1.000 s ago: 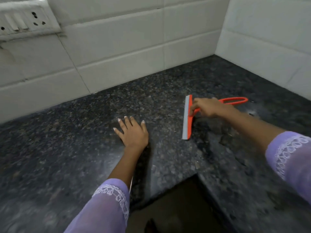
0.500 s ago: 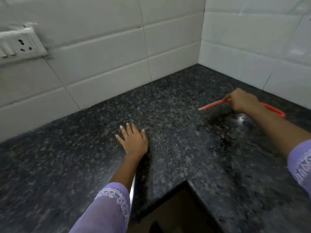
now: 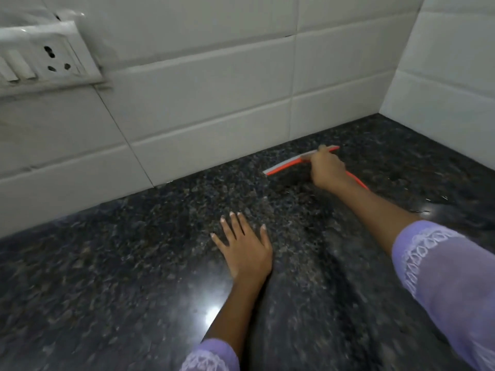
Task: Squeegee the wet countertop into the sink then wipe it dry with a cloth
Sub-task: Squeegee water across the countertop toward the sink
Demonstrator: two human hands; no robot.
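Note:
An orange squeegee with a grey blade lies on the dark speckled granite countertop, close to the tiled back wall. My right hand grips its handle just behind the blade, arm stretched far forward. The orange handle loop pokes out behind my wrist. My left hand rests flat on the countertop nearer to me, fingers spread. No sink and no cloth are in view.
White tiled walls meet in a corner at the far right. A white switch and socket plate is mounted on the back wall at upper left. A light reflects off the granite near my left forearm.
My right hand has carried the squeegee away from me toward the back wall and turned its blade roughly parallel to the wall. The view has moved forward. My left hand stays flat in place.

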